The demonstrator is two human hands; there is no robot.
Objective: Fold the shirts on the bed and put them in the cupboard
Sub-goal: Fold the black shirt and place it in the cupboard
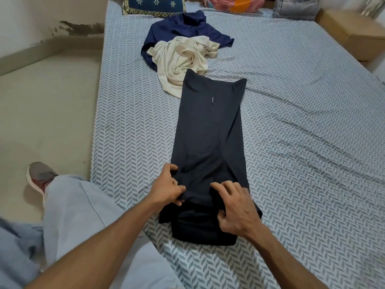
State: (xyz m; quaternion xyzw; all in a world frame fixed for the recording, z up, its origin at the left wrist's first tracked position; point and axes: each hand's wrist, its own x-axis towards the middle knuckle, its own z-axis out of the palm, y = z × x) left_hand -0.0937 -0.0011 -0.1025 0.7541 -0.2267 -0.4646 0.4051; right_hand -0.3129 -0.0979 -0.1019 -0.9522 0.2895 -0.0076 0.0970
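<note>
1. Patterned sheet covers the bed (291,122), which fills most of the view; a bare floor (52,111) lies to the left, and pillows (154,5) and a box (350,32) stand at the far end.
2. A dark shirt (210,130) lies flat along the middle of the bed, already narrowed into a long strip, with its near end at the edge closest to the person.
3. Beyond it, a cream shirt (183,57) and a blue shirt (183,28) lie crumpled; the cream one touches the far end of the dark shirt and lies partly on the blue one.
4. The left hand (168,187) has its fingers curled and pinches the left edge of the dark shirt near the close end.
5. The right hand (235,207) lies on the right side of the same end, fingers bent and gripping a bunched fold of cloth.
6. Both hands are therefore on the near end, while most of the shirt stretches away from them.
7. The step in hand seems to be folding the strip across its length.
8. To do it well, I think both hands should lift the near end evenly, keep the side edges in line, and lay it flat without wrinkles.
9. The cupboard is not in view.
</note>
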